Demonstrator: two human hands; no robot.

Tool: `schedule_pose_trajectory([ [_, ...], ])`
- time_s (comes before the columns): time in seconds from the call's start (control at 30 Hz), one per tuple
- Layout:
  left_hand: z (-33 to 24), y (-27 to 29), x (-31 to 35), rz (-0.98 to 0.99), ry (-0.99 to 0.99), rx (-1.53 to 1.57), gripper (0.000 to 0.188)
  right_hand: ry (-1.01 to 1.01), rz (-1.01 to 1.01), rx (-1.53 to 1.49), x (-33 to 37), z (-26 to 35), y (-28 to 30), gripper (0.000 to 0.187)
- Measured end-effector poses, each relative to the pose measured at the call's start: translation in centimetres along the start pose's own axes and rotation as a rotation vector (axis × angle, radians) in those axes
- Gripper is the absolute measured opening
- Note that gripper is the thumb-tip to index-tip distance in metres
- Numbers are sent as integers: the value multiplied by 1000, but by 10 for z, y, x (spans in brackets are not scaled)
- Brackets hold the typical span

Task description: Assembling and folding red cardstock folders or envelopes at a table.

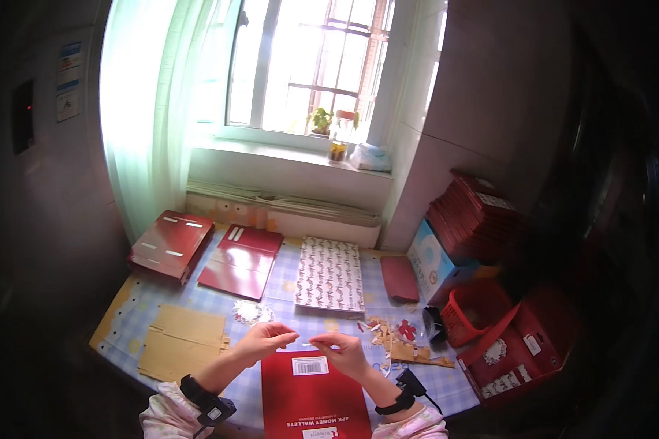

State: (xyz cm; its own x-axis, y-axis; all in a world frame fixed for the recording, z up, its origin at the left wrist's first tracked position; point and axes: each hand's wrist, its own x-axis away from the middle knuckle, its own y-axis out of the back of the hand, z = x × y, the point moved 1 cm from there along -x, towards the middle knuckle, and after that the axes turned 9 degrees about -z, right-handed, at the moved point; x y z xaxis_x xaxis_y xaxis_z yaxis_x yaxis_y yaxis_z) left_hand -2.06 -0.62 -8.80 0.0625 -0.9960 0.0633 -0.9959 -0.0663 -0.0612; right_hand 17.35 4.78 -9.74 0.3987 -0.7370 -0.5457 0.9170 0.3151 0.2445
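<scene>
Just above the top edge of a flat red printed card folder (313, 399), my two hands face each other with a small gap between their fingertips. My right hand (342, 353) pinches a tiny white strip (307, 344) that points toward the left hand. The fingers of my left hand (265, 338) are pressed together too; whatever they hold is too small to make out. Below them, the folder bears a white barcode label (310, 366). Beyond my left hand lies a white lacy paper piece (252, 312).
Red folder stacks (174, 245) and a patterned white sheet stack (330, 274) lie at the back. Brown cardboard (183, 340) is at left. To the right are small loose pieces (406, 331), a red basket (458, 322), an open red box (520, 358) and a blue-white carton (430, 263).
</scene>
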Motion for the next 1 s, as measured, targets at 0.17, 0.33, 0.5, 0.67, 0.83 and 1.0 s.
schedule_pose_trajectory([
  [0.17, 8, -8, -16, 80, 33, -26, 17, 53, 51, 87, 3, -2, 1, 14],
  [0.33, 9, -9, -19, 63, 176, -11, 14, 56, 62, 126, -1, -6, 4, 13],
  [0.5, 26, -7, -21, 124, 22, -45, 12, 90, 74, 133, 2, -12, 3, 13],
  [0.67, 44, -1, -23, -9, -68, -166, 11, -187, 99, 211, 3, -16, 8, 21],
  [0.83, 37, -10, -18, -172, 52, 16, 13, 49, 149, 473, 6, -23, 11, 23],
  [1.0, 33, -22, -11, -216, -262, -362, 24, 109, 265, 609, 14, -24, 2, 23],
])
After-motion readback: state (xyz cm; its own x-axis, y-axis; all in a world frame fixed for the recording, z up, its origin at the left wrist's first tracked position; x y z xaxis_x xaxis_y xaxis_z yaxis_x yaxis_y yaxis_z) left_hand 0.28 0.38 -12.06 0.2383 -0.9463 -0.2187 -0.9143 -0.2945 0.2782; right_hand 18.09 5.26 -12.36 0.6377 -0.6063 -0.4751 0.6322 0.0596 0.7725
